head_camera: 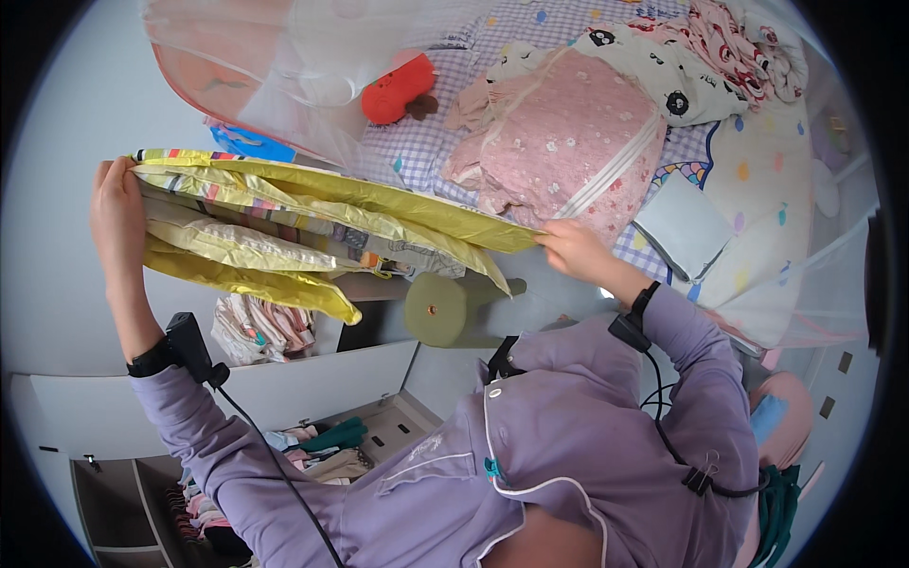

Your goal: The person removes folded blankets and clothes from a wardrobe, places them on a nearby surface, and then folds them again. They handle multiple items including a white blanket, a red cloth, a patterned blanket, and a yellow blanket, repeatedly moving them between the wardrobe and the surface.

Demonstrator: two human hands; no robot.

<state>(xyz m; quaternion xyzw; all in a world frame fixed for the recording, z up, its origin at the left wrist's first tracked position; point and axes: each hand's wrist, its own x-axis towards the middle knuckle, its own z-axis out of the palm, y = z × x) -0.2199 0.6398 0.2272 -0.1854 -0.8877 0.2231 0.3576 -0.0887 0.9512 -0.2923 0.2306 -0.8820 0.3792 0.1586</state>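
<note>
A yellow, thin padded cloth with a colourful striped and patterned other side is stretched between both hands, and its layers hang in loose folds. At the upper left, my left hand grips one end of its upper edge. My right hand, near the centre right, pinches the opposite corner between thumb and fingers. Below the cloth stands a round olive-green stool, partly covered by it. Beyond my right hand lies a pink floral quilt on the bed.
The bed holds a red plush toy, a grey folded item and rumpled bedding under a sheer net. A cabinet with stored clothes stands at lower left. Cables run from both wrists along the sleeves.
</note>
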